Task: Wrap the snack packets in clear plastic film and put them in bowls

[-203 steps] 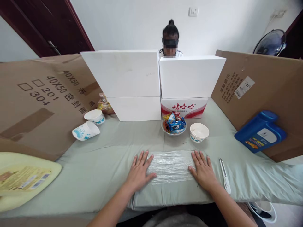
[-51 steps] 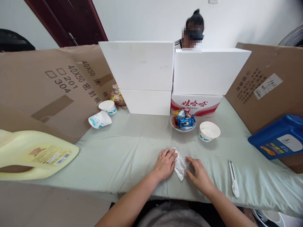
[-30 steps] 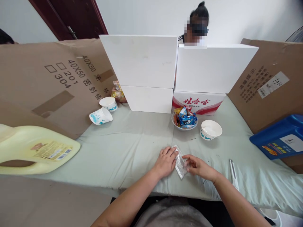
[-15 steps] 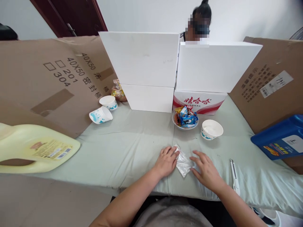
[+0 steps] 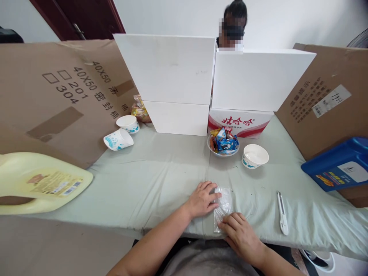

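Observation:
A folded piece of clear plastic film (image 5: 223,205) lies near the front edge of the pale green cloth (image 5: 161,180). My left hand (image 5: 202,200) rests on its left edge with fingers laid flat. My right hand (image 5: 240,235) presses flat on the film's near end, fingers stretched out. Neither hand grips anything.
Beyond the film stand a bowl of wrapped snacks (image 5: 223,144) and a white paper bowl (image 5: 255,155). A white utility knife (image 5: 282,212) lies to the right. A blue jug (image 5: 339,164) and a yellow jug (image 5: 40,181) flank the cloth. Two paper cups (image 5: 122,133) sit far left. Boxes wall the back; a person sits behind.
The wide sheet of film has been folded into a small packet. In the last half second my right hand slid from the packet's right side to its near end, flattening it.

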`<act>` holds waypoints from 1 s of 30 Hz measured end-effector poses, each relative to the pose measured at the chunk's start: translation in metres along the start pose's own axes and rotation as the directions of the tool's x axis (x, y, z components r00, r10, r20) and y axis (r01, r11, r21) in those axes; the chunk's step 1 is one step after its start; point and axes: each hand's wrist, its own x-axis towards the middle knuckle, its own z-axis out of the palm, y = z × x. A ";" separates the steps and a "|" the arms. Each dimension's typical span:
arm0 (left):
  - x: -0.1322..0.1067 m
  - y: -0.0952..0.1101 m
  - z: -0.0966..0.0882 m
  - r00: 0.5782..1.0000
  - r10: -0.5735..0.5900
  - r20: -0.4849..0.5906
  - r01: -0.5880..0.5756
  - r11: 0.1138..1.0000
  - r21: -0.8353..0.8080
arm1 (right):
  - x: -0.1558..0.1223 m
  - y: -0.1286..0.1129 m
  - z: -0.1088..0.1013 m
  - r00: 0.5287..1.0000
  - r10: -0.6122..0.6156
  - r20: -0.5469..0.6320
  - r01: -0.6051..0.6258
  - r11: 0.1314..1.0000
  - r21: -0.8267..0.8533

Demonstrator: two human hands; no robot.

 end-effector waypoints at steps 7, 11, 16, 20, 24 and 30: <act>0.001 0.001 -0.003 1.000 -0.026 0.014 0.026 0.999 -0.033 | 0.013 -0.004 -0.022 0.998 -0.056 -0.018 0.059 0.979 0.194; 0.001 0.001 -0.004 0.999 -0.030 0.026 0.031 0.999 -0.039 | 0.012 0.001 -0.021 1.000 0.015 0.013 -0.017 0.990 0.139; 0.001 0.001 -0.003 0.999 -0.023 0.024 0.024 0.999 -0.036 | 0.006 0.004 -0.007 0.998 -0.032 -0.047 0.034 0.999 0.031; 0.001 0.001 -0.003 0.999 -0.019 0.027 0.020 0.999 -0.032 | -0.001 0.002 0.002 0.985 -0.078 -0.154 0.077 0.997 -0.010; 0.000 0.000 -0.003 0.999 -0.014 0.029 0.015 0.999 -0.040 | 0.000 -0.003 -0.005 0.984 -0.035 -0.174 0.048 0.996 0.071; 0.001 0.001 -0.006 0.999 0.002 0.035 0.000 0.998 -0.056 | 0.029 0.010 -0.030 0.988 0.090 -0.124 -0.060 0.973 0.222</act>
